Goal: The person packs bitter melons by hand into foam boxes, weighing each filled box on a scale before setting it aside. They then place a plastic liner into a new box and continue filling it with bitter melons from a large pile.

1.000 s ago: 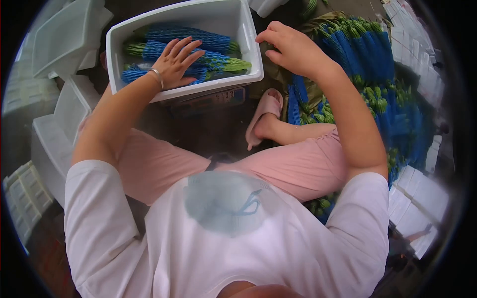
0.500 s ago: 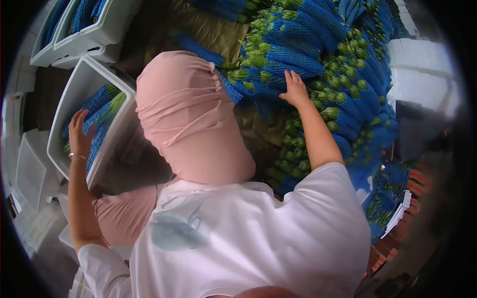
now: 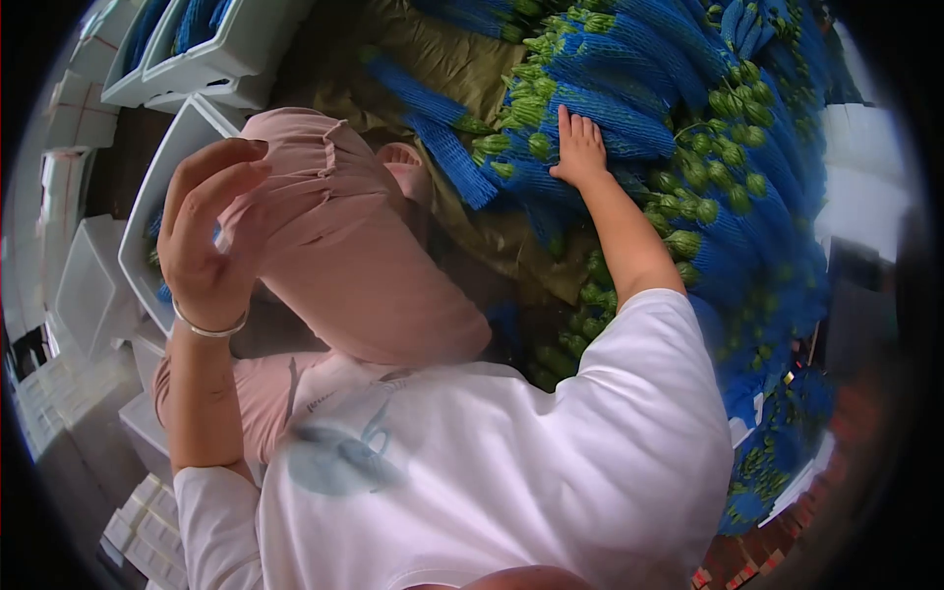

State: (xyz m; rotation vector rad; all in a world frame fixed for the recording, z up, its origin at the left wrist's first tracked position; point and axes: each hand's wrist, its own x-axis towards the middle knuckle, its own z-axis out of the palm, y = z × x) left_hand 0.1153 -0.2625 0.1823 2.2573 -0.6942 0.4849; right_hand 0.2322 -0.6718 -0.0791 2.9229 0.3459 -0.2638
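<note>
My left hand (image 3: 211, 231), with a bracelet at the wrist, is raised over my pink-trousered leg with its fingers apart and curved, holding nothing. Behind it, partly hidden, stands a white bin (image 3: 147, 226) with a little blue netting showing inside. On the right, my right hand (image 3: 580, 147) lies with spread fingers on a pile of blue net bundles (image 3: 619, 118) with green knotted ends. Two separate blue bundles (image 3: 447, 157) lie left of that hand on a brown sheet (image 3: 393, 49).
More white bins (image 3: 211, 59) holding blue netting stand at the upper left. White boxes (image 3: 74, 197) are stacked along the left edge. The blue pile runs down the right side, with white stacks (image 3: 860, 177) beyond it.
My left hand has moved away from the bin, up and closer to the camera. My right hand has shifted slightly up onto the blue bundles. My knee covers more of the bin.
</note>
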